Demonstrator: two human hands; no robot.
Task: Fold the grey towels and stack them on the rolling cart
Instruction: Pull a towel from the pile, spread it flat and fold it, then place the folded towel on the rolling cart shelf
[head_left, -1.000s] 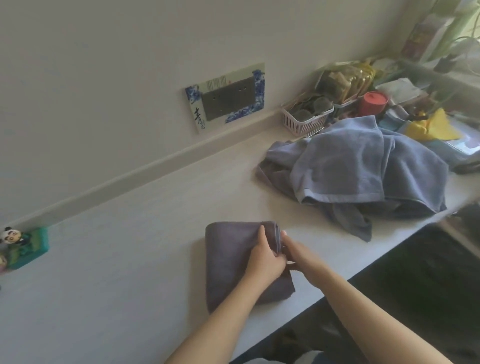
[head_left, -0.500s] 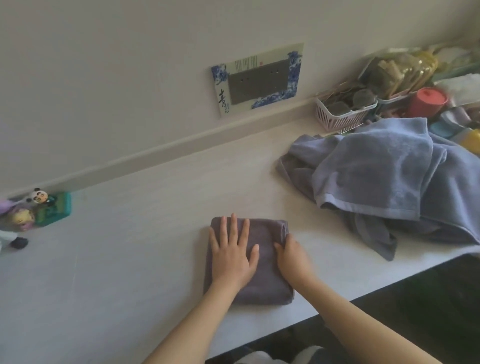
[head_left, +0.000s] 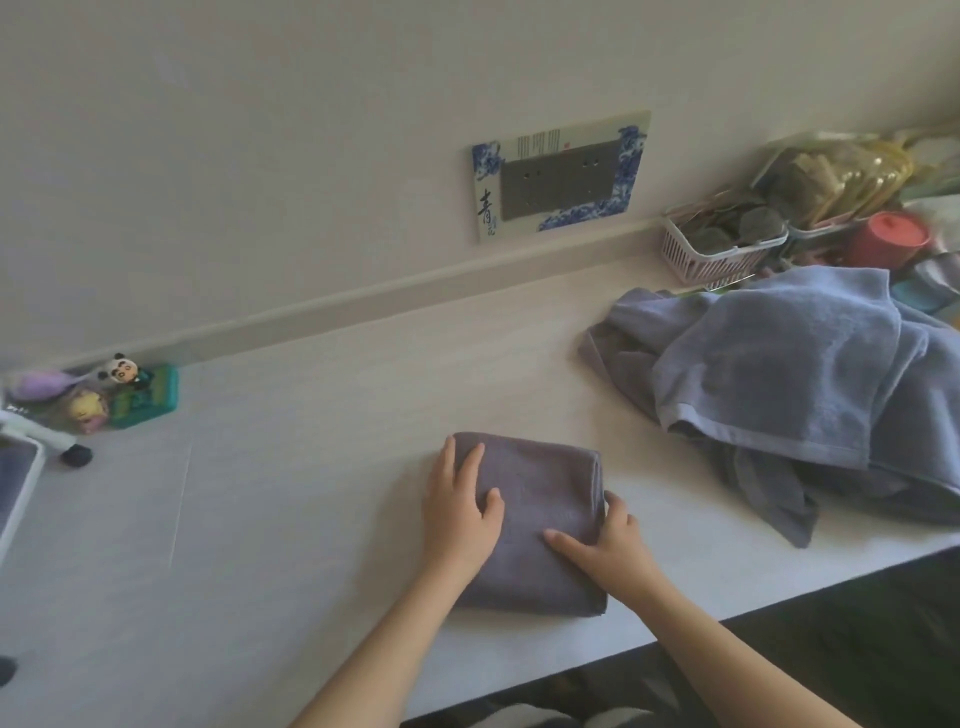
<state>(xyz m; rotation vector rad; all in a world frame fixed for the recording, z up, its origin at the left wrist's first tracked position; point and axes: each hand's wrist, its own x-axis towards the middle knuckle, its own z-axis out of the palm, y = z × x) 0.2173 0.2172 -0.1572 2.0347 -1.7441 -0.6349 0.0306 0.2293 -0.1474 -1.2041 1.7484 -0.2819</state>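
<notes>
One folded grey towel (head_left: 540, 519) is laid flat on the white table (head_left: 311, 467), near its front edge. It is gripped at both sides: the left hand (head_left: 460, 514) and the right hand (head_left: 605, 545) are curled around it. More towels (head_left: 789, 395) are piled loosely to the right.

Folded grey towel (head_left: 540, 499) flat; unfolded towels (head_left: 789, 384) heaped.
</notes>
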